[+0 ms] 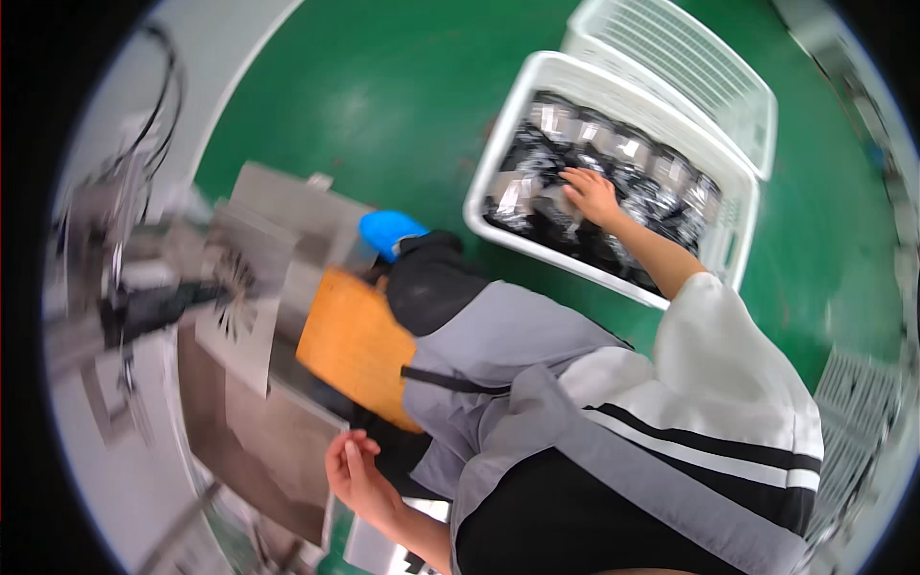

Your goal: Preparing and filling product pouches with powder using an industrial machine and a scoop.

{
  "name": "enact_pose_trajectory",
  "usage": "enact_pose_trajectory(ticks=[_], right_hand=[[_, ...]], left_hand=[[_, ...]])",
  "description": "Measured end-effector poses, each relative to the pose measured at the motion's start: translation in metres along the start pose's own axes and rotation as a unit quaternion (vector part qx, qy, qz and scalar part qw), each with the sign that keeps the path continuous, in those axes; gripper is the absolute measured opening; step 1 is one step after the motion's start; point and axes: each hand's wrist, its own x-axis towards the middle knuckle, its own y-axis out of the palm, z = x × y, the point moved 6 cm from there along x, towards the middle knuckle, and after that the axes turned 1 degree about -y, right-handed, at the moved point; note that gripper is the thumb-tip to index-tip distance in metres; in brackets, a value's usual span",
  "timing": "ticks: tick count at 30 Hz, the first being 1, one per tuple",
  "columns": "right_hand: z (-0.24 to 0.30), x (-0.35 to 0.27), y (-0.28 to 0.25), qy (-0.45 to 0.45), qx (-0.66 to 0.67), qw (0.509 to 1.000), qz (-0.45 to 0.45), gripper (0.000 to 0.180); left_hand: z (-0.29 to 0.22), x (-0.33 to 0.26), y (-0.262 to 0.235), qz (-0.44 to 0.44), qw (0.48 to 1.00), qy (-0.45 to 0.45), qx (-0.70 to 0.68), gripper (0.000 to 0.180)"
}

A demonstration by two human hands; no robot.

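My right hand point(591, 195) reaches into a white plastic crate point(491, 168), its fingers stretched out over packed items. These packages point(628, 149) look like clear, shiny wrapping around dark and pale contents, set in rows; blur hides their exact kind. The fingertips are at or just above the packages, and I cannot tell if they touch. At the lower left, my left hand point(359, 474) hangs beside a metal tray point(259, 436) with its fingers curled together. Nothing shows in its grip.
A second white crate point(685, 62) adjoins the far side of the filled one. An orange stool seat or board point(355, 350) lies beside my legs. Blurred metal machinery point(163, 297) stands at left on the green floor point(383, 96). A pale slatted rack point(853, 412) is at right.
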Motion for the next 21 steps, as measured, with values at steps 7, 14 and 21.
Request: enact_pose_trajectory(ticks=[7,14,21], right_hand=[[0.024,-0.038,0.040,-0.027,-0.031,0.994,0.099,0.030],[0.046,0.029,0.022,0.027,0.205,0.967,0.148,0.025],[0.318,0.056,-0.078,-0.166,0.371,0.906,0.120,0.025]], left_hand=[[0.000,-0.012,-0.057,-0.076,0.996,-0.003,-0.041,0.011],[0.025,-0.053,-0.142,-0.224,0.973,-0.015,-0.048,0.009],[0.060,-0.066,-0.162,-0.253,0.963,-0.040,-0.084,0.009]])
